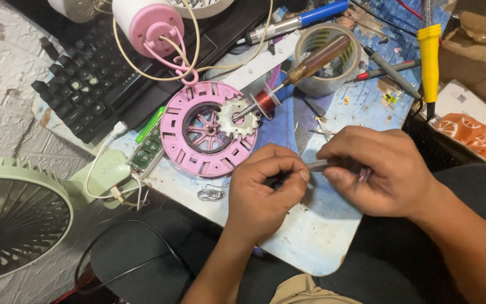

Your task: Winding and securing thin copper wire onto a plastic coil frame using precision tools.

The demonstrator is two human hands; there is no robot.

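Metal tweezers [317, 165] between pinching fingers [302, 175].

Your left hand [266, 188] pinches one end of a thin metal tool [317, 165], and your right hand [379, 169] closes round its other end, both over the white work board [316, 236]. At ten o'clock from your left hand lies a pink fan housing [181, 149] with a toothed white core [237, 121] inside it. At twelve o'clock a wooden-handled screwdriver [317, 59] rests across a tape roll [351, 67]. A green fan [15, 214] sits at nine o'clock, well apart.
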